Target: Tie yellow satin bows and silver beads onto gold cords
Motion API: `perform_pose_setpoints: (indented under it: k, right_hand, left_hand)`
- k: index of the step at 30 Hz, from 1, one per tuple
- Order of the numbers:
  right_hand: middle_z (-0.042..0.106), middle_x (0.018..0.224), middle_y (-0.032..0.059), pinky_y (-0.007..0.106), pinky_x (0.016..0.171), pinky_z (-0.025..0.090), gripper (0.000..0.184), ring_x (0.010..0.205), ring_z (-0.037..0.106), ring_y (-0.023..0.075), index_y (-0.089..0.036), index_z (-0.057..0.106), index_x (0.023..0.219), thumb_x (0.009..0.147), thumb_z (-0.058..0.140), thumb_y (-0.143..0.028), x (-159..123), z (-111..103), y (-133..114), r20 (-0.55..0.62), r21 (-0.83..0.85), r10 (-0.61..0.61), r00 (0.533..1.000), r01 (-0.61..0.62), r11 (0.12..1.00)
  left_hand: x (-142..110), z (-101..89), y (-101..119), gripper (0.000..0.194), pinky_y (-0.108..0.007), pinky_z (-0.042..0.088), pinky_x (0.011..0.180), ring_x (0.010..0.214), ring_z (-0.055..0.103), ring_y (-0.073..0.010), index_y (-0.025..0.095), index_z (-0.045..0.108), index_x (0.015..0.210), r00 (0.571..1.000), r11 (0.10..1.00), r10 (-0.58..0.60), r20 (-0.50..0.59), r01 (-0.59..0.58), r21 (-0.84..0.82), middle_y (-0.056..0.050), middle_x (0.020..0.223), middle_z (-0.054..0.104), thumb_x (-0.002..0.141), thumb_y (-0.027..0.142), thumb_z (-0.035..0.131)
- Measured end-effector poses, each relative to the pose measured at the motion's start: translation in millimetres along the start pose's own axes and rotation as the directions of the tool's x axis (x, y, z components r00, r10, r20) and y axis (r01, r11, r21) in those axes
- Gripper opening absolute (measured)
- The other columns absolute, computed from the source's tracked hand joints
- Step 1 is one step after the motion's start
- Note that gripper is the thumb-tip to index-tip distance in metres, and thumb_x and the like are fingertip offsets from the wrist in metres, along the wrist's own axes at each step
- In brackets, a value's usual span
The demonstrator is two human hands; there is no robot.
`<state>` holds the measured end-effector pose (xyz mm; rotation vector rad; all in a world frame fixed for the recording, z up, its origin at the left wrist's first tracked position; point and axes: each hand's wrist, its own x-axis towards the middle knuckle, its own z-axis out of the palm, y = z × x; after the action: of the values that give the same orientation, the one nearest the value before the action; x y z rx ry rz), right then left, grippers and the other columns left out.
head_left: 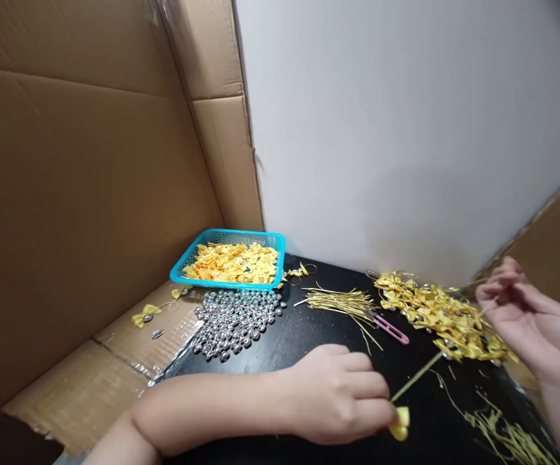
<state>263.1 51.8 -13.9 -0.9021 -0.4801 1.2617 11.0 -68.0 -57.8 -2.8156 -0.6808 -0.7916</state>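
My left hand is closed over the black tabletop, fingers pinched round a small yellow ribbon bow. A gold cord stretches from these fingers up and right towards the pile of finished-looking bows. My right hand is raised at the right, palm partly up, fingers loosely curled and apart, with nothing visible in it. It hovers beside the pile of yellow bows, which have silver beads and gold cords on them. Between the hands and the wall lie loose gold cords and a pink-handled tool.
A blue basket full of yellow bows stands at the back left. Silver beads are heaped before it. Cord offcuts lie front right. Cardboard walls the left; a white panel stands behind.
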Motion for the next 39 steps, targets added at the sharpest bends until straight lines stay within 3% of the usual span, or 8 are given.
perform_pose_setpoints:
  k: [4, 7, 14, 18, 22, 26, 33, 39]
  right_hand:
    - [0.06, 0.089, 0.0032, 0.023, 0.06, 0.05, 0.026, 0.069, 0.056, 0.0095, -0.028, 0.07, 0.075, 0.084, 0.054, -0.01, -5.4, 0.1, 5.3, 0.115, -0.098, -0.151, 0.982, 0.163, 0.982]
    - [0.063, 0.086, 0.0035, 0.021, 0.059, 0.051, 0.027, 0.072, 0.059, 0.0103, -0.029, 0.07, 0.086, 0.077, 0.061, -0.005, -10.8, 3.3, 10.2, 0.087, -0.069, -0.199, 0.976, 0.205, 0.976]
    - [0.07, 0.09, 0.0005, 0.017, 0.056, 0.051, 0.038, 0.06, 0.054, 0.0081, -0.034, 0.058, 0.117, 0.082, 0.067, -0.019, -27.7, 9.1, 13.7, 0.202, -0.094, -0.155, 0.967, 0.177, 0.98]
    - [0.072, 0.091, 0.0011, 0.018, 0.049, 0.049, 0.044, 0.056, 0.054, 0.0085, -0.03, 0.052, 0.119, 0.08, 0.072, -0.03, -37.1, 11.6, 20.2, 0.392, -0.153, -0.096, 0.915, 0.168, 0.974]
    - [0.073, 0.089, 0.0024, 0.02, 0.045, 0.046, 0.025, 0.054, 0.057, 0.009, -0.024, 0.053, 0.093, 0.082, 0.069, -0.04, -51.7, 17.3, 29.8, 0.622, -0.305, 0.051, 0.781, 0.181, 0.935]
    - [0.074, 0.084, 0.0053, 0.022, 0.053, 0.048, 0.023, 0.059, 0.062, 0.0102, -0.019, 0.057, 0.079, 0.081, 0.069, -0.038, -64.9, 24.7, 37.5, 0.722, -0.415, 0.119, 0.682, 0.288, 0.863]
    - [0.072, 0.076, 0.0039, 0.026, 0.062, 0.051, 0.017, 0.067, 0.064, 0.0137, -0.018, 0.069, 0.075, 0.078, 0.069, -0.035, -69.7, 29.1, 47.3, 0.749, -0.502, 0.113, 0.652, 0.449, 0.739]
    - [0.075, 0.074, 0.0016, 0.029, 0.069, 0.051, 0.01, 0.071, 0.068, 0.0158, -0.019, 0.072, 0.071, 0.079, 0.064, -0.019, -80.9, 36.8, 69.1, 0.795, -0.529, 0.067, 0.603, 0.635, 0.563]
  left_hand:
    - [-48.1, 37.0, -4.2, 0.01, -0.028, 0.039, 0.057, 0.067, 0.055, -0.0133, 0.019, 0.062, 0.092, 0.994, 0.993, -0.112, -0.017, 0.113, 0.042, 0.001, 0.085, 0.072, 0.091, 0.02, 0.052]
    - [-76.3, 48.8, -8.6, 0.008, -0.027, 0.042, 0.063, 0.072, 0.059, -0.014, 0.02, 0.06, 0.091, 0.978, 0.978, -0.206, 0.043, 0.204, 0.032, -0.001, 0.09, 0.073, 0.09, 0.018, 0.052]
    - [-109.8, 45.3, -11.8, 0.019, -0.031, 0.049, 0.087, 0.097, 0.065, -0.02, 0.021, 0.062, 0.103, 0.924, 0.921, -0.327, 0.197, 0.358, -0.15, -0.007, 0.107, 0.073, 0.086, 0.023, 0.054]
    - [-117.3, 34.0, -20.6, 0.019, -0.031, 0.049, 0.093, 0.101, 0.065, -0.0193, 0.021, 0.067, 0.1, 0.902, 0.878, -0.373, 0.219, 0.419, -0.232, -0.006, 0.107, 0.074, 0.085, 0.026, 0.055]
    - [-118.8, 20.8, -52.0, 0.022, -0.038, 0.048, 0.085, 0.091, 0.063, -0.022, 0.021, 0.069, 0.093, 0.708, 0.703, -0.704, 0.059, 0.706, -0.081, -0.008, 0.094, 0.073, 0.089, 0.028, 0.048]
    - [-114.5, 13.2, -84.8, 0.012, -0.043, 0.042, 0.085, 0.09, 0.055, -0.0292, 0.02, 0.069, 0.074, 0.541, 0.542, -0.84, -0.039, 0.84, -0.021, -0.011, 0.083, 0.068, 0.078, 0.03, 0.064]
    - [-104.9, 10.3, -88.8, 0.012, -0.041, 0.037, 0.085, 0.09, 0.05, -0.03, 0.021, 0.069, 0.061, 0.384, 0.373, -0.923, -0.022, 0.878, -0.3, -0.009, 0.076, 0.061, 0.068, 0.031, 0.073]
    - [-73.2, 1.3, -68.4, 0.039, -0.03, 0.041, 0.066, 0.069, 0.053, -0.0181, 0.018, 0.072, 0.09, 0.316, 0.086, -0.932, 0.176, 0.668, -0.739, -0.007, 0.08, 0.064, 0.074, 0.053, 0.067]
